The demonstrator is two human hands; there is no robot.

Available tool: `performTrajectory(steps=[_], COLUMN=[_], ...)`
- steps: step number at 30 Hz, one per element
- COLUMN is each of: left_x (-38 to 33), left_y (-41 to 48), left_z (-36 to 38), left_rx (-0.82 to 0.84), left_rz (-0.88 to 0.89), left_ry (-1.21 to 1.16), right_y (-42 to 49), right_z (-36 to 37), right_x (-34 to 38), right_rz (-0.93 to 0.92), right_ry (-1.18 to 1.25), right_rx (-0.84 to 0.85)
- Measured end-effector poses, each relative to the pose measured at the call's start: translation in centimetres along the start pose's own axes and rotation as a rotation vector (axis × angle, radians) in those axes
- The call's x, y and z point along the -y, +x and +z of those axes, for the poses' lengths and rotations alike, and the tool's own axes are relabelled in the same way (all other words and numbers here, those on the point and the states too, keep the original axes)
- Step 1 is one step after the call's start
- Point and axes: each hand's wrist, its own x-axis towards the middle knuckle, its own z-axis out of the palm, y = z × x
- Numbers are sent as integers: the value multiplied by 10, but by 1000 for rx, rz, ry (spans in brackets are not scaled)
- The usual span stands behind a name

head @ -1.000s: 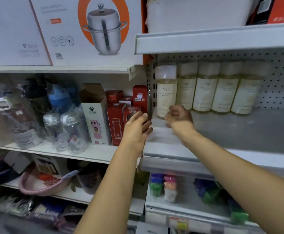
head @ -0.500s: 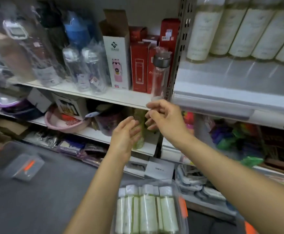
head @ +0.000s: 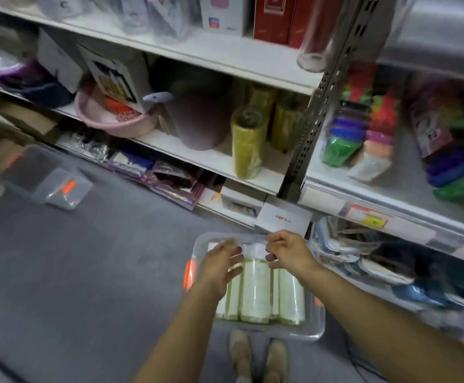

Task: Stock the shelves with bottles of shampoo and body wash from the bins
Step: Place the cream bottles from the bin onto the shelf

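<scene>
A grey shop floor point(head: 73, 272) runs along crowded white shelves point(head: 225, 161), and a clear bin point(head: 312, 331) sits on it just beyond my shoes point(head: 258, 355).

My left fingers point(head: 232, 254) are loosely spread and arched over the left bottles, touching or nearly touching their tops; the blur keeps me from saying which. My right fingers point(head: 273, 259) are curled in, thumb and forefinger close together, seemingly empty, just above the cap end of the middle bottle. Neither my left hand point(head: 221, 265) nor my right hand point(head: 290, 254) has closed on anything yet.

The bottles point(head: 255, 291) lie flat in the bin, side by side, pale labels up, caps pointing away from me.

I judge this to be the reach for the next one. To do it well I should slip my fingers under the cap end of a single bottle, wrap its body fully, and lift it straight out so its neighbours do not roll into the gap.
</scene>
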Motion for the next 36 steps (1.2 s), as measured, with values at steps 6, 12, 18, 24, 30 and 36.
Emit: performTrajectory(steps=[6,12,18,24,30,36], left_x=[64,105,142,112,110,120], left_y=[52,93,138,118,128,112], left_z=[7,10,7,22,12,13], left_rx=[-1,-36,-29,63,34,62], left_rz=[-156,-282,-265,-281,-218,-223], left_ry=[78,161,145,251,399,243], right_y=[41,71,86,89,87,69], right_z=[5,10,22,39,37,14], right_x=[-84,-139,-162,-174,-173,-149], right_rz=[245,381,423,394,431,372], right_ry=[-46,-113,-92,-82,-5,66], right_rx=[12,24,54,27,-43,-61])
